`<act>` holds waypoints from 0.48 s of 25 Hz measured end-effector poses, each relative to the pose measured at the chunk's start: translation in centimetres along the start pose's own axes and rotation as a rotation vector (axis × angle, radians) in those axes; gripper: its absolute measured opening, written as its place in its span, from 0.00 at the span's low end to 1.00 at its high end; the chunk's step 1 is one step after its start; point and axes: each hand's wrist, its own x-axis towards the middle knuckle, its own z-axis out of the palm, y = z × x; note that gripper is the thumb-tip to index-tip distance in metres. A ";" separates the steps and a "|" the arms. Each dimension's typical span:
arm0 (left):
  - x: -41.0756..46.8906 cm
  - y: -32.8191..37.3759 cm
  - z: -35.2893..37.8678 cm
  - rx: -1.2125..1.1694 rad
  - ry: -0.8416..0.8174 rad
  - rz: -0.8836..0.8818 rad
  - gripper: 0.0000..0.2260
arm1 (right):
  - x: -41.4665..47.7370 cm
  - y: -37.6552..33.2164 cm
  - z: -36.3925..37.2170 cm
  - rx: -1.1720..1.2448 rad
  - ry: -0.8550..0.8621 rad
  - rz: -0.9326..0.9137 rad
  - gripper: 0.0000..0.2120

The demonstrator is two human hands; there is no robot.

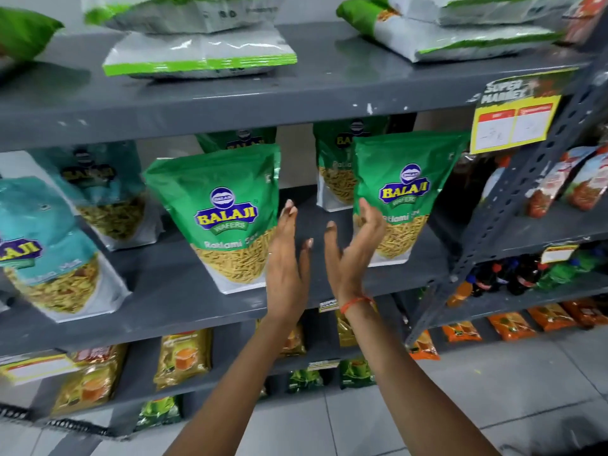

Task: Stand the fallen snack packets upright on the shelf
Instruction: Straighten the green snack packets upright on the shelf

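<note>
Both hands empty, fingers extended — left hand point(287, 258) beside upright green packet point(227, 215), right hand point(353, 251) overlapping second green packet point(399, 195) on grey shelf point(171, 291). Contact unclear; rear packets partly hidden.

Bright even overhead light, glare on silver packets point(200, 55), motion blur at left edge, wide-angle bowing of shelves point(230, 103)

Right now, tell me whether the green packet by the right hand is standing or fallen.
Standing. The green packet sits on its base on the shelf, logo upright, beside the open right hand.
</note>
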 end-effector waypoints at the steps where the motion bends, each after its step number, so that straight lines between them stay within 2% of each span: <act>1: 0.0 -0.7 -1.3 0.047 0.020 0.022 0.26 | -0.6 -0.8 1.5 0.037 -0.053 0.016 0.24; 4: -0.3 -3.9 -5.3 0.244 0.076 -0.010 0.30 | -3.3 -2.3 5.9 0.103 -0.234 0.101 0.23; 6: -0.8 -6.9 -7.9 0.258 0.110 -0.104 0.33 | -4.9 -2.3 8.0 0.098 -0.350 0.214 0.26; 9: -1.4 -11.3 -10.8 -0.097 0.013 -0.508 0.40 | -6.7 -0.8 9.2 0.173 -0.416 0.365 0.23; 10: -1.6 -12.6 -11.2 -0.200 -0.084 -0.619 0.38 | -7.1 -0.3 9.2 0.224 -0.429 0.403 0.20; 12: -2.1 -14.7 -11.3 -0.255 -0.244 -0.697 0.26 | -7.5 0.4 9.3 0.299 -0.471 0.469 0.16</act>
